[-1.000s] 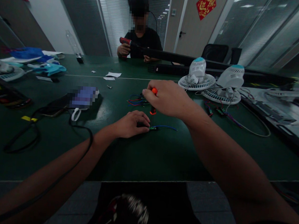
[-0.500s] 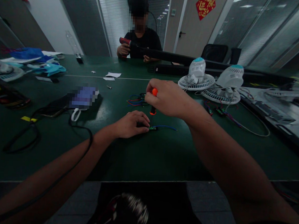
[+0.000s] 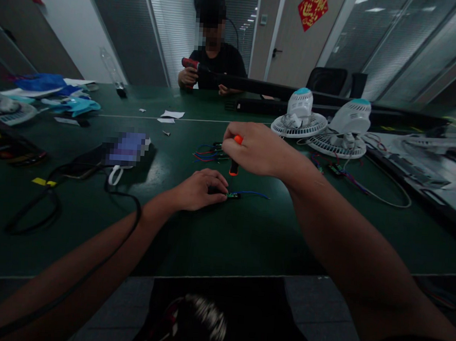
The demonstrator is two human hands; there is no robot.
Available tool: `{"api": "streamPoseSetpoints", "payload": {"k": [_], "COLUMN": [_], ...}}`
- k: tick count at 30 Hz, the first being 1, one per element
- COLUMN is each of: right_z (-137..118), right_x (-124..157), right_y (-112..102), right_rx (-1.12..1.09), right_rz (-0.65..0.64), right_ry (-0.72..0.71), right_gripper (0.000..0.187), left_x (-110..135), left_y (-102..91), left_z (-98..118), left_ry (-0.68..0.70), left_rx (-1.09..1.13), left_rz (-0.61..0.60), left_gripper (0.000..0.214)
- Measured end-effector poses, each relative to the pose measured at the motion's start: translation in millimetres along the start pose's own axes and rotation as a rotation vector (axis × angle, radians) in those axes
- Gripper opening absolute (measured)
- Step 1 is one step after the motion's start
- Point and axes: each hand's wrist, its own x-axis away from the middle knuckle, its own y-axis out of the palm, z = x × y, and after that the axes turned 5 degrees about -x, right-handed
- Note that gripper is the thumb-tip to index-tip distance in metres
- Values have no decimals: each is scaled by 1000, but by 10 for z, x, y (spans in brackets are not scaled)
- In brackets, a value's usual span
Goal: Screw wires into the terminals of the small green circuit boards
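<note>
My left hand (image 3: 198, 189) rests on the green table (image 3: 224, 237), fingers closed down on a small green circuit board (image 3: 233, 195) with a blue wire (image 3: 254, 193) running off to the right. Above it, my right hand (image 3: 258, 149) is closed round an orange and black screwdriver (image 3: 234, 160), held upright with its tip pointing down at the board. A bundle of coloured wires (image 3: 208, 153) lies just behind the hands.
Two small white desk fans (image 3: 300, 113) lie at the back right with loose wires and boards. A black cable (image 3: 76, 192) loops at left near a dark pouch. Across the table a person holds a red power tool (image 3: 190, 64) against a long black bar.
My right hand has turned slightly round the screwdriver, whose orange top has shifted a little. My left hand and the board have stayed put.
</note>
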Motion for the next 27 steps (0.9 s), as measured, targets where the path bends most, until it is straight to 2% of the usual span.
{"api": "streamPoseSetpoints", "payload": {"k": [2, 6, 8, 10, 14, 27], "right_z": [-2, -12, -15, -15, -15, 2], "right_x": [-2, -8, -16, -25, -30, -12], "right_y": [15, 57, 70, 73, 58, 40], "right_rx": [11, 11, 9, 26, 41, 27], "right_rz": [13, 31, 28, 32, 38, 15], "right_ry": [8, 2, -1, -1, 0, 16], "right_gripper": [29, 56, 61, 54, 27, 28], "left_x": [1, 4, 3, 0, -5, -3], "left_y": [3, 12, 15, 16, 13, 10], "left_z": [-1, 3, 2, -2, -15, 3], "left_ry": [5, 14, 14, 13, 26, 7], "left_rx": [2, 15, 18, 17, 12, 17], "left_rz": [3, 14, 18, 17, 7, 9], "left_gripper": [14, 15, 14, 14, 14, 12]}}
